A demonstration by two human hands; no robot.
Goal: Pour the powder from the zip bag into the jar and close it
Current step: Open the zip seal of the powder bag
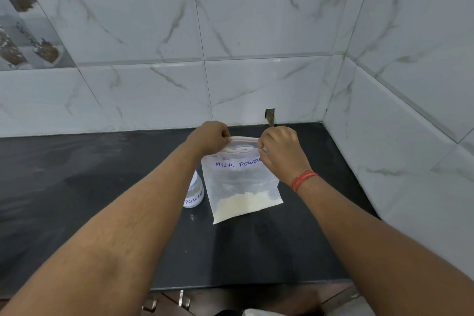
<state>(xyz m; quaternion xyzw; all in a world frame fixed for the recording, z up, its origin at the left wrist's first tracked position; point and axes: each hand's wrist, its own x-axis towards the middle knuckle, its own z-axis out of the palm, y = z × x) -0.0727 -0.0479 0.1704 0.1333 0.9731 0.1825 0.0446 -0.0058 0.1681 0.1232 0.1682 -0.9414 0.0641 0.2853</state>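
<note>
On the black countertop, near the back corner where the marble-patterned tile walls meet, you are holding the zip bag upright with both hands. Your left hand pinches the top left end of the bag's mouth, fingers curled tight onto the zip strip, and your right hand pinches the top right end the same way, thumb and fingers closed on the plastic. Between your two hands the red-lined zip seal bows apart, so the mouth looks partly open (how far it gapes I cannot tell from this angle). Neither hand holds anything else.

The bag is clear, with "MILK POWDE" readable in blue handwriting across its upper part; the last letter is hidden behind your right hand. The pale cream powder sits heaped in the bottom of the bag, deeper toward the lower left corner, and the bag hangs slightly tilted. Its lower edge seems to be at or just above the countertop; whether it touches I cannot tell.

Just beside the bag, on its left, stands the jar, a small clear container with a white label reading "POWDE". Your left forearm crosses in front of its top, so its mouth and any lid are hidden.

Your right wrist wears a red thread band.
</note>
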